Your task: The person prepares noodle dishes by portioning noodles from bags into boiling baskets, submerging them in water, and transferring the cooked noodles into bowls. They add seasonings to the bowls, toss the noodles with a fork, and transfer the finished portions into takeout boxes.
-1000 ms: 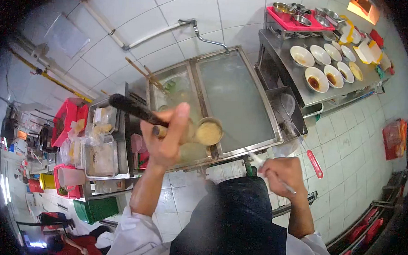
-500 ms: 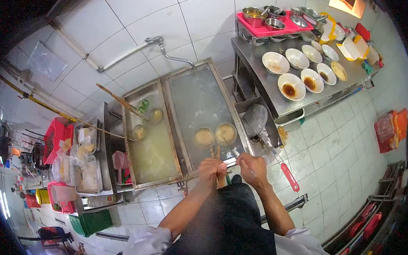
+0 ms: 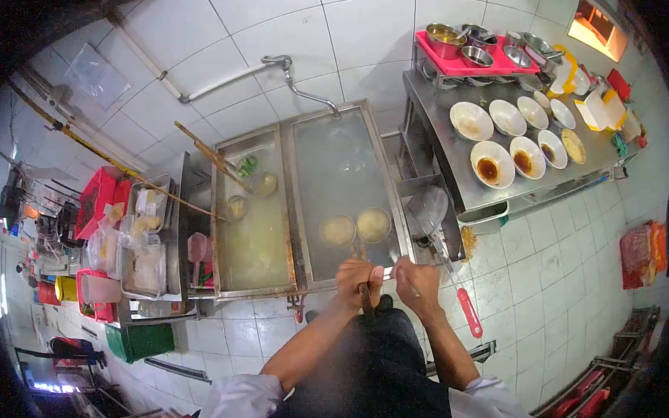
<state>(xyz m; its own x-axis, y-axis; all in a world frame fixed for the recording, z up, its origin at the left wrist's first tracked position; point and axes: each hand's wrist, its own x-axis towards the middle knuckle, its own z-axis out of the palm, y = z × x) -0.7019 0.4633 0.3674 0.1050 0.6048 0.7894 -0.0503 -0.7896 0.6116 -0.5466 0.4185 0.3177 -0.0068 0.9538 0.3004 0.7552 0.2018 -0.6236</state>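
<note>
Two round strainers, the left strainer [image 3: 339, 230] and the right strainer [image 3: 373, 224], hold pale noodles at the near end of a steaming water tank [image 3: 407, 247]. My left hand [image 3: 359, 280] is closed around their wooden handles in front of the tank's near edge. Just to its right, my right hand [image 3: 418, 286] is closed on a thin pale stick, mostly hidden by the fingers and blurred. Two more strainers, one strainer [image 3: 263, 183] above the other strainer [image 3: 235, 207], sit in the left tank [image 3: 294, 264] of yellowish liquid, near some green leaves [image 3: 247, 165].
A steel table [image 3: 458, 166] at the right bears several white bowls, some with dark sauce [image 3: 488, 169], and a pink tray [image 3: 463, 63] of metal pots. A red-handled tool [image 3: 469, 313] juts out beside the tank. A faucet [image 3: 314, 98] reaches over the tank. Trays [image 3: 146, 263] stand left.
The view has shifted, so the scene sits differently in the frame. Both strainers remain in the tank, handles still in my left hand. My right hand's pale stick shows less now.
</note>
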